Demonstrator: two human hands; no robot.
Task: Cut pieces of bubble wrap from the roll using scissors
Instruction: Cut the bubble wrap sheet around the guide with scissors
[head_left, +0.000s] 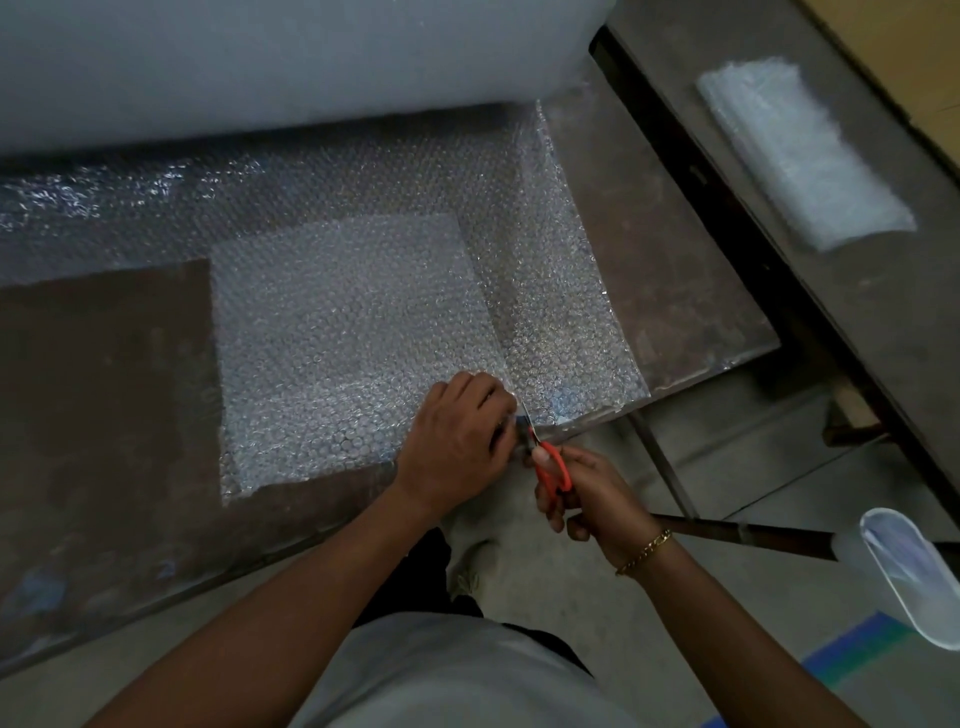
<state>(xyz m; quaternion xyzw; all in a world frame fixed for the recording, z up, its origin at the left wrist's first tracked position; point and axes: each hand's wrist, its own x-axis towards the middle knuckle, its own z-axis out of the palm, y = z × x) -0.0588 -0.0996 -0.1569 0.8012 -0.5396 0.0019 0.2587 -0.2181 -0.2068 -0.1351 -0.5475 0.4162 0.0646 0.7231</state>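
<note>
Cut's just starting I think: right hand (587, 499) curled through the scissors (553, 470), left hand (457, 441) pinching the bubble wrap (353, 338), next up straight snips toward the far roll (260, 62).

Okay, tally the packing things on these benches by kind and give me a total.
Bubble wrap roll with unrolled sheet: 1
Scissors: 1
Square piece lying on that sheet: 1
Stack of cut pieces: 1
Total: 4

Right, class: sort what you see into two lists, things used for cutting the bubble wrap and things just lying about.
In use: bubble wrap roll, unrolled sheet, scissors, left hand, right hand.

Lying about: bubble wrap pile on the side bench, clear plastic object, blue floor tape.
</note>
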